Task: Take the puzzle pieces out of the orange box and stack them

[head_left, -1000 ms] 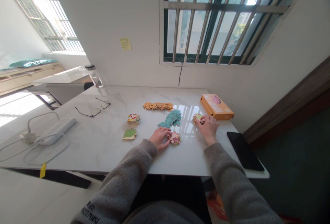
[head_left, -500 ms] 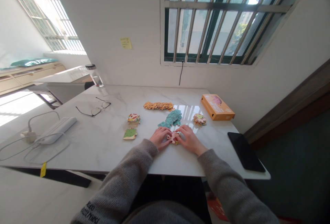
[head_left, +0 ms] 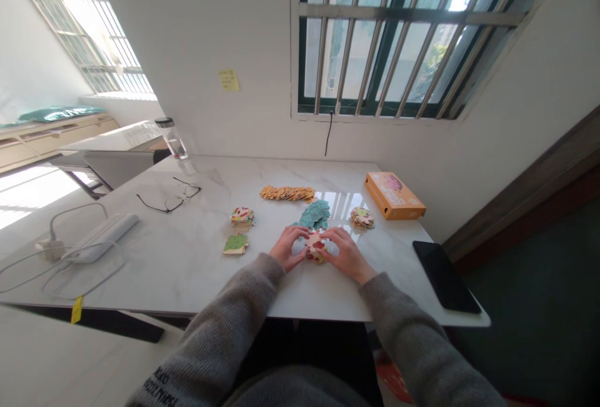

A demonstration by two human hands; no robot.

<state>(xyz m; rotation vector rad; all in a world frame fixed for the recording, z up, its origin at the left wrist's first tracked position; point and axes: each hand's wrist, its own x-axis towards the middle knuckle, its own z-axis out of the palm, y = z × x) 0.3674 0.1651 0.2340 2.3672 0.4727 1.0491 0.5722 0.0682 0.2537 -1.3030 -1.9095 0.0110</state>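
Between my hands, near the table's front edge, is a small stack of pink and red puzzle pieces (head_left: 315,246). My left hand (head_left: 289,248) curls round its left side, with thumb and fingers at the edge. From the right, my right hand (head_left: 345,253) grips the same stack with its thumb and fingers. Just behind lies a heap of teal pieces (head_left: 315,214). A row of orange pieces (head_left: 288,193) is farther back. Stacks of patterned pieces stand at the left (head_left: 242,217) and the right (head_left: 362,218); a green-topped stack (head_left: 235,244) is nearer on the left.
An orange box (head_left: 394,195) lies at the back right, and a black phone (head_left: 445,277) at the right edge. Glasses (head_left: 174,202), a clear bottle (head_left: 172,138) and a white power strip (head_left: 105,237) with cables are on the left of the white table (head_left: 187,269).
The fingers of my left hand have shifted up and spread round the pink pieces, showing more of the top one. My right hand has barely moved.
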